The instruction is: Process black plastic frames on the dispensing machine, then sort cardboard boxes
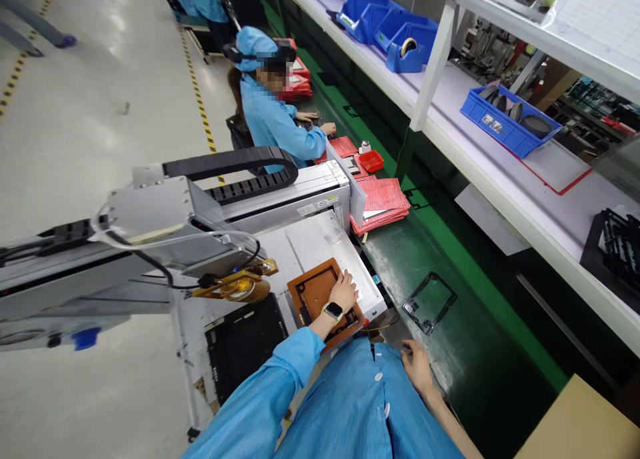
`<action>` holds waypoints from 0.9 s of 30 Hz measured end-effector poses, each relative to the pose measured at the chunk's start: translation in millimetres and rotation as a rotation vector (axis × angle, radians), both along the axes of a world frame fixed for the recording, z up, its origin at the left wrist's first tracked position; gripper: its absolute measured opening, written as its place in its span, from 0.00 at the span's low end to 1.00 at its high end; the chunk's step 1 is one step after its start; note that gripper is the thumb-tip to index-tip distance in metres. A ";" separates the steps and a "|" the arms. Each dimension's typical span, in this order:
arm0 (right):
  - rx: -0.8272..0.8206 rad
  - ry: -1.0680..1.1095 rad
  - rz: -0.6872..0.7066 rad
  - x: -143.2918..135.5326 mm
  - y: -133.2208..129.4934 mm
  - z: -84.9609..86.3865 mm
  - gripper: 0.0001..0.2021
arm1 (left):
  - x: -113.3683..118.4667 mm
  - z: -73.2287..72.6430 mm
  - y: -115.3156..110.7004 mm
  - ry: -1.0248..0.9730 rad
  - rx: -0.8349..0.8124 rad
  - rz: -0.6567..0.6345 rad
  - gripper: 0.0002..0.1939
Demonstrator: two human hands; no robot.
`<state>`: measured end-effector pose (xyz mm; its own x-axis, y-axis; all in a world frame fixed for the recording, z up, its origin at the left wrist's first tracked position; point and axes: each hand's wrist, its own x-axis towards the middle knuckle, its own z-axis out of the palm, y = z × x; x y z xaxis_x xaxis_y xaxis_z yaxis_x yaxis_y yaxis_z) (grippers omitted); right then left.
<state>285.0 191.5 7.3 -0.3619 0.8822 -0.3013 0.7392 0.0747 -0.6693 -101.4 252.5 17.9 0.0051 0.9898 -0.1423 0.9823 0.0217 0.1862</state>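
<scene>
Where the machine bed ends, left hand (343, 290) flat, fingers spread on brown fixture plate (313, 298), right hand (416, 367) apparently loose, empty.

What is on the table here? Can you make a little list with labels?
left hand: left hand rests flat on the brown fixture plate, smartwatch on the wrist
right hand: right hand empty, at the edge of the green belt
nearest part: black frame lying on the belt
machine: grey machine arm with black cable chain
beside it: black tray
further along: red sheets, a co-worker in blue
shelf: blue bins
</scene>
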 end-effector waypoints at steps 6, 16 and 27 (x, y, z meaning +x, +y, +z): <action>0.203 -0.020 0.553 -133.7 36.8 16.0 0.18 | -13.4 49.5 -8.0 -0.055 0.038 0.089 0.36; 0.552 -0.250 1.124 -224.8 17.8 -29.9 0.22 | -14.8 96.6 -44.8 0.052 0.107 0.423 0.40; 0.461 -0.270 0.947 -187.8 90.5 37.1 0.09 | -19.4 101.2 -56.5 -0.006 0.150 0.420 0.37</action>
